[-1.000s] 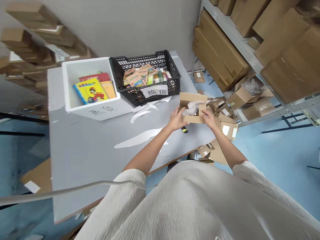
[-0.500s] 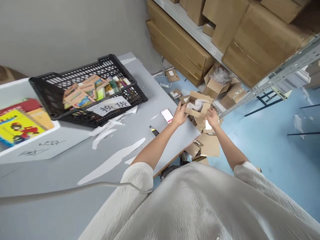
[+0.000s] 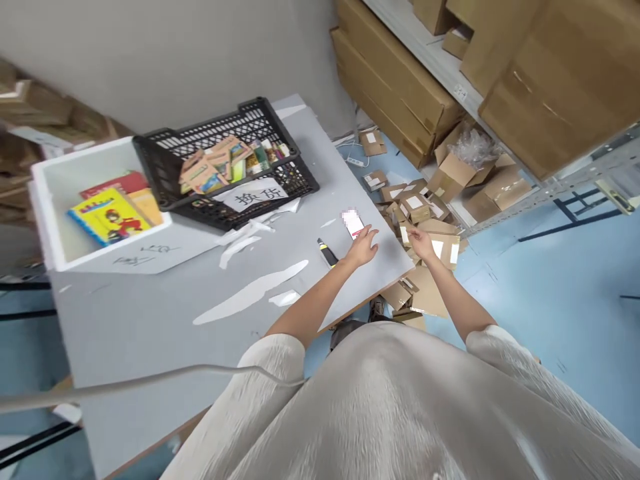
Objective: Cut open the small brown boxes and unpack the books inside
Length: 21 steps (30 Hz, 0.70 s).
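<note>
My left hand [image 3: 363, 248] is over the table's right end with its fingers apart, holding nothing. Close to its fingertips lies a phone [image 3: 353, 223] with a lit screen. A box cutter [image 3: 327, 253] in black and yellow rests on the table beside my left wrist. My right hand [image 3: 421, 243] is past the table edge, above a pile of opened cardboard boxes [image 3: 416, 205] on the floor. Its fingers are loosely extended and nothing shows in them.
A black plastic crate [image 3: 163, 200] of small colourful packs leans against a white bin [image 3: 53, 200] holding books. Scraps of white paper [image 3: 253, 291] lie on the grey table [image 3: 165, 360]. To the right stands a shelf [image 3: 407, 33] with large cartons. A cable [image 3: 150, 379] crosses in front.
The small open cardboard box with white wrapping has left both hands and is no longer distinguishable above the floor pile. The view has turned, showing more of the table's left side.
</note>
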### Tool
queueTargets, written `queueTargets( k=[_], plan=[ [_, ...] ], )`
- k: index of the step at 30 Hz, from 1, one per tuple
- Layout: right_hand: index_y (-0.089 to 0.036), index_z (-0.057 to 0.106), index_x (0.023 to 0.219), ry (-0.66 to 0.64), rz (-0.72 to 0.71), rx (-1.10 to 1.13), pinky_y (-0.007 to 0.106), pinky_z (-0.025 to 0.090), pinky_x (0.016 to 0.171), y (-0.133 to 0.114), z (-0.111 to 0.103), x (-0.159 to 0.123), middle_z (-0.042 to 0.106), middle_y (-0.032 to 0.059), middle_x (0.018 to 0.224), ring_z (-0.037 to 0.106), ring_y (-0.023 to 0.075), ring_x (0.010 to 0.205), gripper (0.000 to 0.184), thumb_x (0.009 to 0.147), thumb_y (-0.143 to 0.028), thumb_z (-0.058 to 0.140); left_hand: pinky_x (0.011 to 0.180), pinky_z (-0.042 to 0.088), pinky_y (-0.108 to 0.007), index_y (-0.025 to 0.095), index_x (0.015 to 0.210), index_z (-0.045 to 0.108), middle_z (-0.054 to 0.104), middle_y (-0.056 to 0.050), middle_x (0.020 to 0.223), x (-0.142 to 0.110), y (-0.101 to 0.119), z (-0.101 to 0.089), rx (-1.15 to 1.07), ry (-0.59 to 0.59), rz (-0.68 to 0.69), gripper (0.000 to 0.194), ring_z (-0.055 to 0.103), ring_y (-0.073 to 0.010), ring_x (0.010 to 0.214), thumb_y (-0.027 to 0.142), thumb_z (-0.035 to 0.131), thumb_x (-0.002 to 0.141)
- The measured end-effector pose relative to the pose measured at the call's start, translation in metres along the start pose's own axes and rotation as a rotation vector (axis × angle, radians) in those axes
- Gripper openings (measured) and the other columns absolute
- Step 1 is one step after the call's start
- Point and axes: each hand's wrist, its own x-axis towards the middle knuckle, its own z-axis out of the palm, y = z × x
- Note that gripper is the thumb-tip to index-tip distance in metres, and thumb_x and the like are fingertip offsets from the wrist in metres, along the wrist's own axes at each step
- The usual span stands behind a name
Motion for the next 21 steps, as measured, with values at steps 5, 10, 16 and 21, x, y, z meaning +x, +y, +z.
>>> queueTargets(
  k=[5, 10, 16, 21],
  plan=[
    [-0.022, 0.085, 0.114, -0.158, -0.018, 0.044, 0.055, 0.061, 0.114, -0.011, 0.049, 0.002, 0.086, 0.0114, 0.115, 0.079, 0.0326, 0.112, 0.041, 0.086, -0.048, 0.069, 0.140, 0.036, -0.059, 0.025, 0.162, 0.059, 0.045, -0.016, 0.181, -0.035, -0.026, -0.012, 0.004, 0.052, -0.077, 0.063, 0.043, -0.0370, 0.170, 0.031, 0.067, 0.100],
    [-0.022, 0.085, 0.111, -0.284, -0.070, 0.002, 0.054, 0.057, 0.120, -0.031, 0.094, -0.004, 0.086, 0.0109, 0.121, 0.079, 0.0308, 0.114, 0.036, 0.086, -0.042, 0.068, 0.141, 0.035, -0.056, 0.022, 0.162, 0.058, 0.041, -0.018, 0.183, -0.074, -0.053, -0.027, -0.003, 0.103, -0.176, 0.061, 0.041, -0.0346, 0.172, 0.028, 0.064, 0.102],
    [-0.022, 0.085, 0.109, -0.411, -0.109, -0.058, 0.052, 0.057, 0.119, -0.057, 0.145, -0.022, 0.087, 0.0098, 0.119, 0.079, 0.0305, 0.114, 0.032, 0.086, -0.037, 0.068, 0.142, 0.034, -0.056, 0.021, 0.160, 0.061, 0.047, -0.017, 0.180, -0.128, -0.081, -0.042, -0.035, 0.223, -0.251, 0.057, 0.041, -0.0334, 0.171, 0.026, 0.060, 0.103],
    [-0.023, 0.085, 0.107, -0.495, -0.139, -0.082, 0.052, 0.058, 0.119, -0.079, 0.193, -0.053, 0.087, 0.0089, 0.119, 0.079, 0.0303, 0.116, 0.030, 0.086, -0.037, 0.068, 0.142, 0.035, -0.053, 0.020, 0.160, 0.061, 0.049, -0.017, 0.178, -0.183, -0.106, -0.052, -0.067, 0.298, -0.297, 0.058, 0.045, -0.0337, 0.169, 0.027, 0.061, 0.103]
  ],
)
